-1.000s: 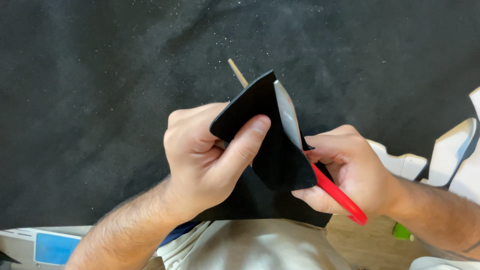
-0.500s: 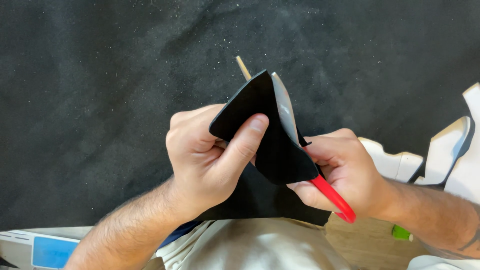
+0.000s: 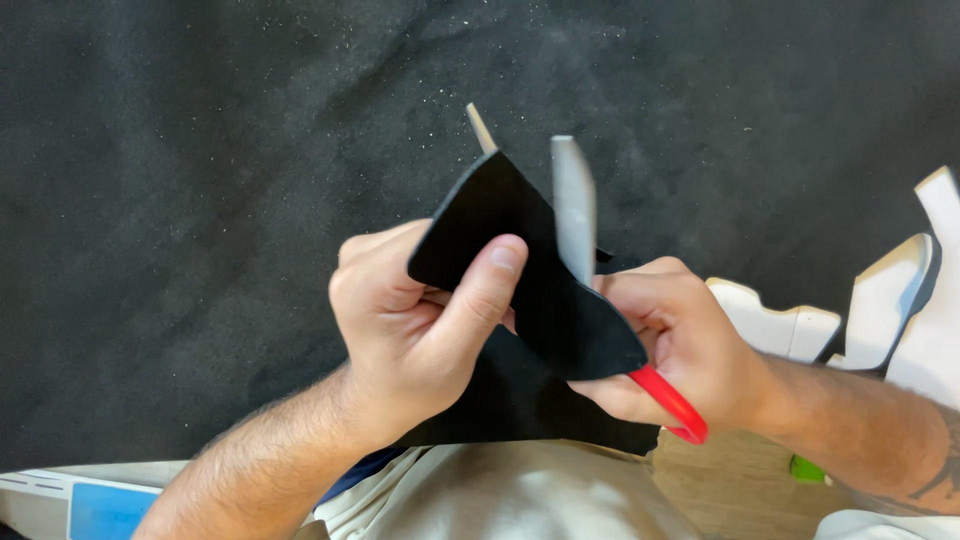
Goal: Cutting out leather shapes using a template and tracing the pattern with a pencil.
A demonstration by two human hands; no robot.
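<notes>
The left hand [image 3: 415,335] pinches a black foam piece [image 3: 535,290] above the black mat [image 3: 200,150]. The right hand [image 3: 680,345] grips red-handled scissors [image 3: 665,400], whose blades, nearly shut a second ago, now gape wide around the foam's upper edge.
</notes>
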